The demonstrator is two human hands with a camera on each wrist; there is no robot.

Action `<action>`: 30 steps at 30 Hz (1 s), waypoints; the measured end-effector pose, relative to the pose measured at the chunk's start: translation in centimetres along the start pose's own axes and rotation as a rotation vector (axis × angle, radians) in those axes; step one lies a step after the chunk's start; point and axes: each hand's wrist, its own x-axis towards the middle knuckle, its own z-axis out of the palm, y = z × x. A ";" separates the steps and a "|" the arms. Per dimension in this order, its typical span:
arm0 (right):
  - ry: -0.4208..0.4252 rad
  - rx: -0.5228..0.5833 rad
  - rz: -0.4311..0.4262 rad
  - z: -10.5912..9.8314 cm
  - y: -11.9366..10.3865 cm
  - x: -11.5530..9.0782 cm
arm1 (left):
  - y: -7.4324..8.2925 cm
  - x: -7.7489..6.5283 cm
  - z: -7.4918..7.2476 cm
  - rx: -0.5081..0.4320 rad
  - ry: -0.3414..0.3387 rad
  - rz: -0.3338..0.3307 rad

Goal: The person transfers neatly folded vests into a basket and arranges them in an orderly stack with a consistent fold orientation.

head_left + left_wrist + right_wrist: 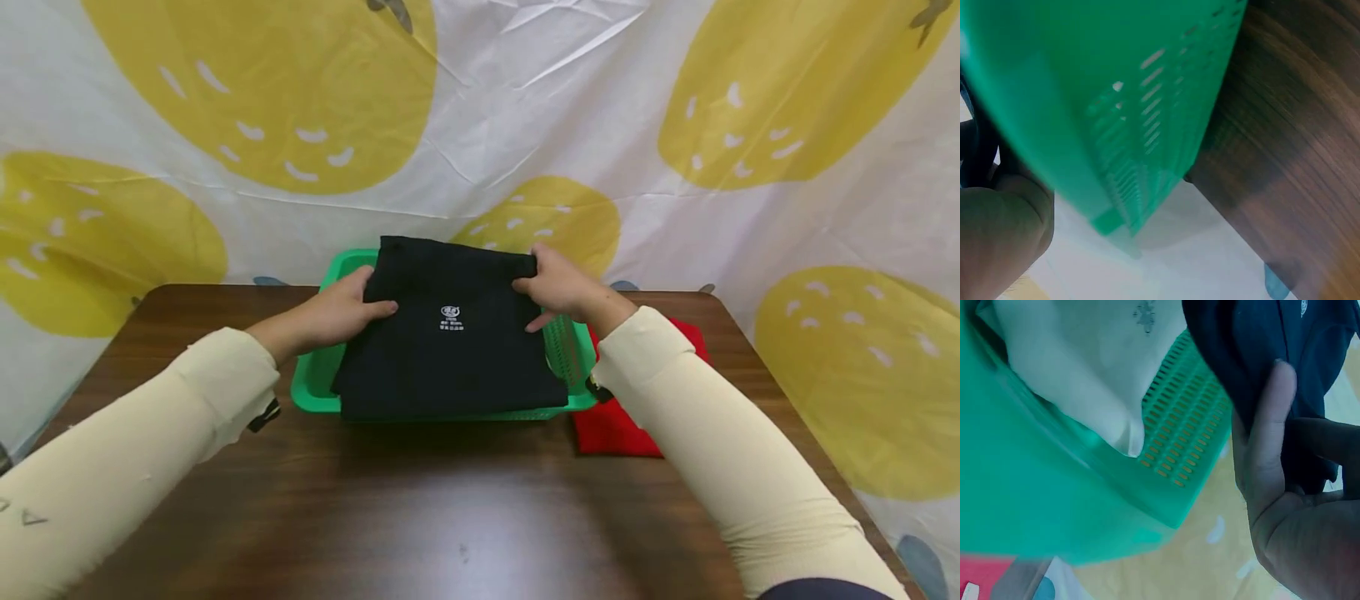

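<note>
A folded black garment (450, 358) with a small white printed label spans the top of a green plastic basket (315, 392). My left hand (330, 318) pinches its left edge, thumb on top. At its upper right corner my right hand (558, 287) pinches the cloth between thumb and fingers. The right wrist view shows this hand (1304, 519) on the black cloth (1241, 350), and a white cloth (1079, 369) with a grey print lying inside the basket (1172, 444). In the left wrist view the hand (1004, 231) is mostly hidden behind the basket wall (1054, 125).
A folded red cloth (618, 429) lies on the brown wooden table (420, 525), right of the basket and partly under my right forearm. Behind the table hangs a white sheet (525, 108) with yellow fruit shapes.
</note>
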 end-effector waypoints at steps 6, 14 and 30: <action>-0.002 0.003 0.030 0.7 0.1 0.4 | -0.7 0.4 0.5 0.116 0.002 -0.037; -0.043 -0.050 0.092 1.3 0.3 1.2 | -1.4 0.7 1.0 0.194 -0.043 -0.063; -0.151 -0.118 0.137 1.1 0.6 1.4 | -1.6 1.0 2.5 0.349 -0.101 -0.079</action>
